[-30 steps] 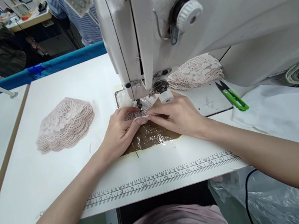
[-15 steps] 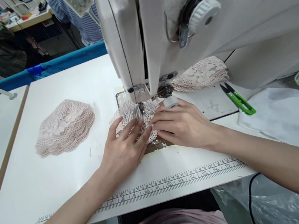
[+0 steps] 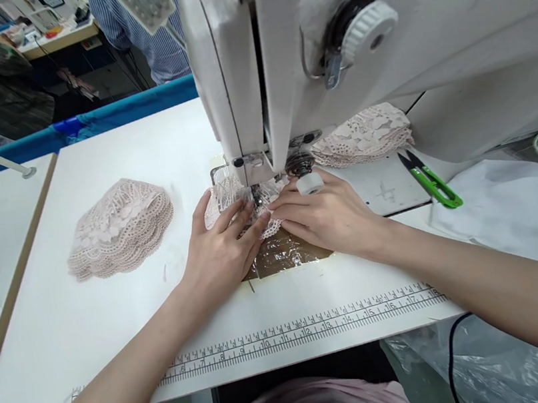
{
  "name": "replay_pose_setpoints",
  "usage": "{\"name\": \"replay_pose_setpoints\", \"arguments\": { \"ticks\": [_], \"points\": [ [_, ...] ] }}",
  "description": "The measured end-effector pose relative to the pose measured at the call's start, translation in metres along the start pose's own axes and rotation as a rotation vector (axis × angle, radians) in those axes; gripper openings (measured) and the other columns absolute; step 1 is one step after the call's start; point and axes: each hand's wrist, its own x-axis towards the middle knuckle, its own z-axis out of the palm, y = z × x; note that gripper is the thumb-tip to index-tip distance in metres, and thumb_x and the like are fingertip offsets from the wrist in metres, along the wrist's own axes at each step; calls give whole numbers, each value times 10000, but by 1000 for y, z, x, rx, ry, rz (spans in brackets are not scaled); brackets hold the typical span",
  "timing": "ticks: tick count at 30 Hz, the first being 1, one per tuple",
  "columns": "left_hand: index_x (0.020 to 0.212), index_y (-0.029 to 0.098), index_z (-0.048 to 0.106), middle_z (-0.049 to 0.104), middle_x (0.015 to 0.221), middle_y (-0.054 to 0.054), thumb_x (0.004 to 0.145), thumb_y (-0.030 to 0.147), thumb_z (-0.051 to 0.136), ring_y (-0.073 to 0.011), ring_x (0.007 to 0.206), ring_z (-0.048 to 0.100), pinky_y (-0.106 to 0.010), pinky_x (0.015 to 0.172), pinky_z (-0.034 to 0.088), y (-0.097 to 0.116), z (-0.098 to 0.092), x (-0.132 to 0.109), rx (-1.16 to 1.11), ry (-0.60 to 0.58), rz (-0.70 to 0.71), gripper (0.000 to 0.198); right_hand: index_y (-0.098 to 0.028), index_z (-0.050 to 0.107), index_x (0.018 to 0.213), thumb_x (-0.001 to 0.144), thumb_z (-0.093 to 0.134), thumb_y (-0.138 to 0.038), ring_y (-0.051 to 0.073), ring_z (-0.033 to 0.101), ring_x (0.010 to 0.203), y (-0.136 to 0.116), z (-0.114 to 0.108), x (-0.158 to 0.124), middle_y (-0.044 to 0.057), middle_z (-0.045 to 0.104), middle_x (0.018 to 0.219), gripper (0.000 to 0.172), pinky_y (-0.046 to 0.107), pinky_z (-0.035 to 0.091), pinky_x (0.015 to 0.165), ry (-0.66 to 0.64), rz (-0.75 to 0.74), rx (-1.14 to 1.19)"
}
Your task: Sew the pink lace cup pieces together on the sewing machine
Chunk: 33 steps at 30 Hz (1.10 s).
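A pale pink lace piece [image 3: 271, 227] lies under the presser foot [image 3: 256, 195] of a white sewing machine [image 3: 235, 78]. My left hand [image 3: 220, 246] rests on the lace's left side, fingers spread and stretched towards the foot. From the right, my right hand [image 3: 328, 209] lays its fingers on the lace's right edge, stretched side by side; its thumb is hidden. The fingertips of both hands almost meet in front of the foot. Both hands are open and press the lace down. Brown shiny tape [image 3: 289, 252] shows on the table in front of the lace.
Lace stacks lie left [image 3: 118, 227] and behind the needle area [image 3: 365, 135]. Green thread snips [image 3: 432, 180] and white cloth [image 3: 528, 210] are at right. A printed ruler [image 3: 299, 334] runs along the front edge. A person in a striped shirt [image 3: 152, 44] stands beyond the blue cloth edge [image 3: 134, 110].
The lace has moved away from me under the presser foot, uncovering more brown tape. Both hands have shifted slightly forward with it, and the view has shifted a little.
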Motion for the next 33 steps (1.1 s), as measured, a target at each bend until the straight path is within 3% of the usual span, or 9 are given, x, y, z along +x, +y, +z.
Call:
{"name": "replay_pose_setpoints", "arguments": {
  "ticks": [10, 18, 33],
  "points": [
    [1285, 239, 581, 658, 1251, -69, 1001, 292, 428, -256, 1213, 583, -641, 1148, 231, -7, 3, 3, 57, -18, -23, 326, -173, 732, 921, 963, 480, -187, 200, 654, 860, 6, 7, 2, 28, 753, 978, 256, 390, 421, 894, -8, 4, -62],
    [1236, 215, 589, 701, 1171, -52, 983, 253, 464, -243, 1131, 632, -609, 1104, 331, 8, -10, -7, 90, 15, 84, 285, -178, 730, 973, 958, 511, -234, 183, 665, 898, -4, 3, -5, 7, 757, 974, 227, 403, 436, 934, 71, -63, 8],
    [1263, 222, 602, 681, 1209, -64, 976, 257, 475, -263, 1138, 632, -650, 1151, 227, 1, -3, -4, -27, -6, -11, 315, -173, 732, 1018, 954, 500, -214, 186, 639, 862, -2, 6, -5, 23, 749, 1019, 244, 397, 406, 976, 53, -21, -28]
  ]
}}
